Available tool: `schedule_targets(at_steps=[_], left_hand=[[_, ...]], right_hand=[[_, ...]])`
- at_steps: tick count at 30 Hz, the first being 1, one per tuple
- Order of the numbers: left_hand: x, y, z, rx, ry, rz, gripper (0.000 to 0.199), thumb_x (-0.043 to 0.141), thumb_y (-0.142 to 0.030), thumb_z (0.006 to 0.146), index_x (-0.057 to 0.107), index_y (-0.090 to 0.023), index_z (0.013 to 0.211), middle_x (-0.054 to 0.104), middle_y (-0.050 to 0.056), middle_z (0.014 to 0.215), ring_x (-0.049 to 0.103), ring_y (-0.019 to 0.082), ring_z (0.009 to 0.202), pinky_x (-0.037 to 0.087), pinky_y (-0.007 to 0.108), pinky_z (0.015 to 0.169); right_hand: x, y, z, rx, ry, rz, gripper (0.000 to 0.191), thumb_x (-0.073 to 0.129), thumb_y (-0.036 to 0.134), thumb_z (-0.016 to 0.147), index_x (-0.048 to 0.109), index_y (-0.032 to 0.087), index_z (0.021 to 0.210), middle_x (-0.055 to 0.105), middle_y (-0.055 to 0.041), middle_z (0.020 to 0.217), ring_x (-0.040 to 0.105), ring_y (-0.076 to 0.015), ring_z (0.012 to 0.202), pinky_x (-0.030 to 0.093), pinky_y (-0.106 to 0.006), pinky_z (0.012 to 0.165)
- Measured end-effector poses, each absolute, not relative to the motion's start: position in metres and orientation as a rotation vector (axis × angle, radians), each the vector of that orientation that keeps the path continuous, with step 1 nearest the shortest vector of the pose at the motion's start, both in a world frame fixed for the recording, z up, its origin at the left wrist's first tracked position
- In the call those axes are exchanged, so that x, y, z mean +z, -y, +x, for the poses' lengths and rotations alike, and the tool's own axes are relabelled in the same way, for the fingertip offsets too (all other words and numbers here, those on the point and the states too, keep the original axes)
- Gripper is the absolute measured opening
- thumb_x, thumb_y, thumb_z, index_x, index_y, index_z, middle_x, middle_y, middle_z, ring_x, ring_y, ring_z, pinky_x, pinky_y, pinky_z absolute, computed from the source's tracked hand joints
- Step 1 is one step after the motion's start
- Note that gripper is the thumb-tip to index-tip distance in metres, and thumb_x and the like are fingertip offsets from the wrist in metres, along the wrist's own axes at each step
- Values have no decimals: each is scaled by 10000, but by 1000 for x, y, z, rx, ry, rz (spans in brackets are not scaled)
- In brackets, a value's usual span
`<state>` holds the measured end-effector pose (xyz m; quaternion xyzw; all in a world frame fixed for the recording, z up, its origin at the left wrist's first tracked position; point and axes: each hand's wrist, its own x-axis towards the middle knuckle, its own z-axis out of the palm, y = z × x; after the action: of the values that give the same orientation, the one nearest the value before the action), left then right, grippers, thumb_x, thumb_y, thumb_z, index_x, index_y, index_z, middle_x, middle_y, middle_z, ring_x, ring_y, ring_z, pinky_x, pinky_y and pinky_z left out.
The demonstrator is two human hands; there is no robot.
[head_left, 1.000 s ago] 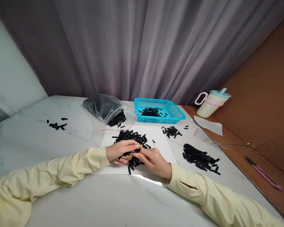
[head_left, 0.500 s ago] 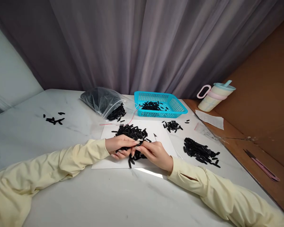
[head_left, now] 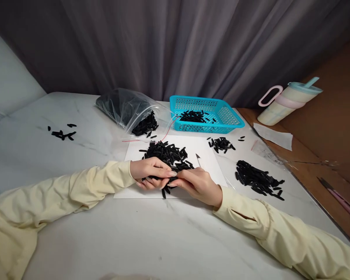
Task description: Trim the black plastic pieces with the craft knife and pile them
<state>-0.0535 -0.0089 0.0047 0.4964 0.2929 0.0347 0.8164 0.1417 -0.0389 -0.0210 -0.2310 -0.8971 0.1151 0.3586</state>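
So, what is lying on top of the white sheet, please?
A heap of slender black pieces lies on the white sheet, with a pointed blade to its right. The left hand and right hand hide part of the heap and sheet.

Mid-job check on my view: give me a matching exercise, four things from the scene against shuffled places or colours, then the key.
Things
1. Basket
2. Tumbler
3. White sheet
4. Plastic bag

Places and colours
A. Beneath the central pile of black pieces
B. Clear, to the left of the basket
C. On the brown surface at the right
D. Bright blue, with black pieces inside

Pairs: 1-D, 2-C, 3-A, 4-B
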Motion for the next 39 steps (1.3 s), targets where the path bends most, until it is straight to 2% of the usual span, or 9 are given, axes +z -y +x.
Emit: schedule_targets(at_steps=[10, 23, 39], left_hand=[[4, 8, -54, 59, -571, 1058, 413, 607, -511, 716, 538, -135, 560, 235, -74, 369, 212, 27, 283, 191, 136, 243], [5, 9, -53, 63, -573, 1050, 403, 616, -507, 709, 534, -143, 557, 237, -74, 369, 202, 29, 279, 163, 143, 244], [4, 9, -52, 71, -570, 1065, 412, 573, -498, 749, 545, -132, 562, 261, -62, 377, 222, 34, 276, 185, 149, 238]], right_hand=[[-21, 40, 141, 131, 2310, -547, 314, 473, 313, 896, 460, 171, 616, 376, 48, 468, 298, -73, 430, 257, -225, 434], [-26, 39, 143, 104, 2320, -586, 315, 488, 347, 883, 465, 174, 620, 419, 44, 475, 352, -63, 419, 280, -221, 438], [-17, 39, 141, 35, 2378, -535, 398, 394, 307, 928, 401, 182, 551, 324, 44, 450, 287, -79, 410, 229, -258, 435]])
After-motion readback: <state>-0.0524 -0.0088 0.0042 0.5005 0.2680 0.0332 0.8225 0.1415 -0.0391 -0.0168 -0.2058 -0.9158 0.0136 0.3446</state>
